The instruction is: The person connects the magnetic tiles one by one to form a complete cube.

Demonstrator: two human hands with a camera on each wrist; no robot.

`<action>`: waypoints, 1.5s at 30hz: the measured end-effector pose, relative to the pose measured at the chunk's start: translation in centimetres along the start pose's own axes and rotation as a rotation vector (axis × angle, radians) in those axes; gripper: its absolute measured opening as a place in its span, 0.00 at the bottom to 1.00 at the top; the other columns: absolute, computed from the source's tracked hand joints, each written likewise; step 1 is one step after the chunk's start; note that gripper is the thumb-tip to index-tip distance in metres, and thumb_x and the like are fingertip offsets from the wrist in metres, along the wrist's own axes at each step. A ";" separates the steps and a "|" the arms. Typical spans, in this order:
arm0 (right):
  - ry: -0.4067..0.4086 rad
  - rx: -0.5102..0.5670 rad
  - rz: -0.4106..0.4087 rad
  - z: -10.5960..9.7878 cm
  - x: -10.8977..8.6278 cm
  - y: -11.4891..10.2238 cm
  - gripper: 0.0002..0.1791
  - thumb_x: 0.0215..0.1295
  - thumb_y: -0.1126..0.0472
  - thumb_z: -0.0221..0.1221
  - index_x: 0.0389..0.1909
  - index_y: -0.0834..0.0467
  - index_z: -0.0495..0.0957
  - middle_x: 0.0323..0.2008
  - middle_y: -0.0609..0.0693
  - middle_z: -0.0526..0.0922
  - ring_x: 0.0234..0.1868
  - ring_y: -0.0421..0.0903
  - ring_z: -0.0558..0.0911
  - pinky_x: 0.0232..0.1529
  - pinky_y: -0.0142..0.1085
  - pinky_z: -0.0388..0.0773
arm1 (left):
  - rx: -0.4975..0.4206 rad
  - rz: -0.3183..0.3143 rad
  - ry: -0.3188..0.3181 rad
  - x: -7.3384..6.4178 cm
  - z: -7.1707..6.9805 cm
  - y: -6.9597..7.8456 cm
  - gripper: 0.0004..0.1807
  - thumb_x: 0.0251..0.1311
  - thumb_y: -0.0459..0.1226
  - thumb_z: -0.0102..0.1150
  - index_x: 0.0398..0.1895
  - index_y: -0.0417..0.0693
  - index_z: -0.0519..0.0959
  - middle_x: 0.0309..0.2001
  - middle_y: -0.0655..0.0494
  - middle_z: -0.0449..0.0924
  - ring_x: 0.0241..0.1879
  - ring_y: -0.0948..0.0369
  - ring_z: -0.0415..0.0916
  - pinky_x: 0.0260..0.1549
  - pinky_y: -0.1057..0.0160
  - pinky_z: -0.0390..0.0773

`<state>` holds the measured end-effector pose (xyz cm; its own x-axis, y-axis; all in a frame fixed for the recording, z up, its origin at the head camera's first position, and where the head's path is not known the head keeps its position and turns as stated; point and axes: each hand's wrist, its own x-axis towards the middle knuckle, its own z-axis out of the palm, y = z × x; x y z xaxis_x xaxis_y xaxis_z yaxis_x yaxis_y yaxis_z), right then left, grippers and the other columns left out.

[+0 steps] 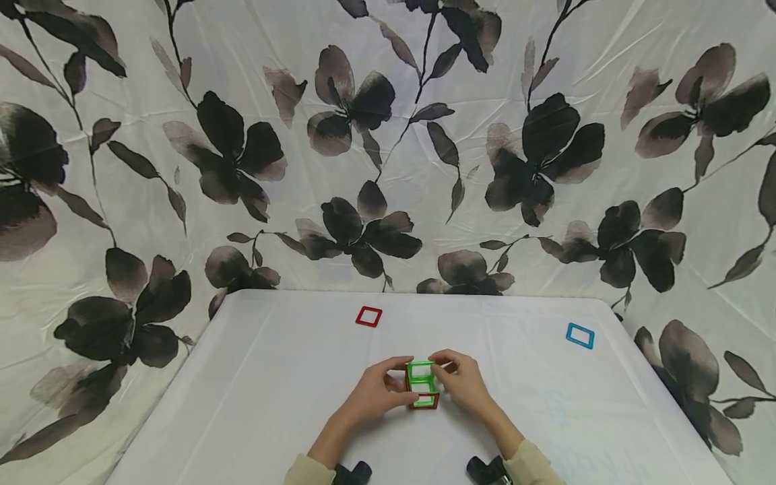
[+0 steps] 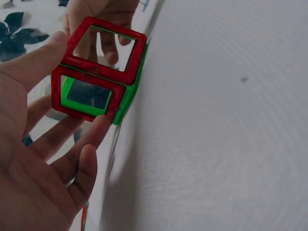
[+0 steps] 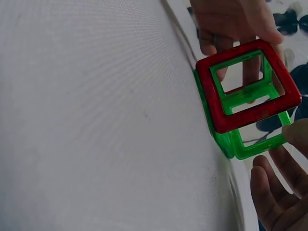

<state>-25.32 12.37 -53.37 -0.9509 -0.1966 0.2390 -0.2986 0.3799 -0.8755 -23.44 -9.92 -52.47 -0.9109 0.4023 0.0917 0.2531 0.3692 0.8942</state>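
Between both hands, near the front middle of the table, stands a small box-like build of red and green see-through-framed magnetic tiles [image 1: 422,379]. My left hand [image 1: 374,392] grips its left side, the thumb at the near red part and the fingers at the far end. In the left wrist view two red tiles [image 2: 98,71] sit side by side along green ones. My right hand [image 1: 465,382] pinches a green tile at the far right corner. In the right wrist view that green tile [image 3: 260,146] extends past a red square tile [image 3: 211,96].
A loose red tile [image 1: 362,325] lies at the back of the white table [image 1: 273,377]. Farther right lies a loose blue tile [image 1: 580,345]. A flowered cloth [image 1: 448,182] hangs behind the table's back edge.
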 end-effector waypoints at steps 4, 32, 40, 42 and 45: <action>-0.008 -0.004 0.008 0.0 0.0 -0.1 0.07 0.64 0.65 0.62 0.42 0.58 0.83 0.38 0.50 0.83 0.30 0.44 0.79 0.24 0.34 0.77 | -0.006 0.017 0.000 0.1 0.0 -0.1 0.37 0.52 0.46 0.73 0.65 0.47 0.72 0.57 0.50 0.76 0.35 0.61 0.80 0.32 0.64 0.78; 0.027 -0.038 0.031 -4.2 0.3 1.3 0.08 0.63 0.66 0.64 0.43 0.62 0.83 0.37 0.49 0.83 0.30 0.44 0.80 0.26 0.34 0.76 | 0.003 -0.037 0.005 0.1 0.2 0.2 0.37 0.51 0.45 0.74 0.65 0.50 0.72 0.56 0.52 0.76 0.35 0.62 0.79 0.31 0.64 0.77; 0.051 -0.094 0.032 -6.3 0.3 2.0 0.09 0.63 0.67 0.64 0.43 0.62 0.83 0.37 0.51 0.83 0.31 0.44 0.80 0.26 0.34 0.76 | -0.008 -0.031 0.006 -0.1 0.2 0.1 0.36 0.51 0.44 0.74 0.65 0.51 0.72 0.56 0.53 0.76 0.35 0.62 0.79 0.31 0.64 0.77; 0.055 -0.110 0.025 -6.8 0.3 2.2 0.09 0.63 0.66 0.63 0.43 0.63 0.83 0.37 0.51 0.84 0.31 0.44 0.80 0.27 0.34 0.76 | -0.011 -0.030 0.004 -0.1 0.2 0.1 0.36 0.51 0.44 0.74 0.65 0.50 0.72 0.56 0.54 0.76 0.35 0.61 0.79 0.31 0.64 0.77; 0.063 -0.133 0.023 -7.6 0.3 2.5 0.09 0.63 0.66 0.64 0.43 0.62 0.83 0.37 0.52 0.84 0.31 0.45 0.80 0.28 0.34 0.76 | -0.015 -0.030 0.001 -0.1 0.2 0.1 0.37 0.52 0.44 0.74 0.66 0.49 0.72 0.56 0.54 0.76 0.35 0.61 0.79 0.31 0.63 0.78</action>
<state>-26.95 20.09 -52.31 -0.9597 -0.1305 0.2490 -0.2806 0.5012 -0.8186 -23.27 -9.77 -52.52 -0.9185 0.3899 0.0652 0.2207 0.3688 0.9029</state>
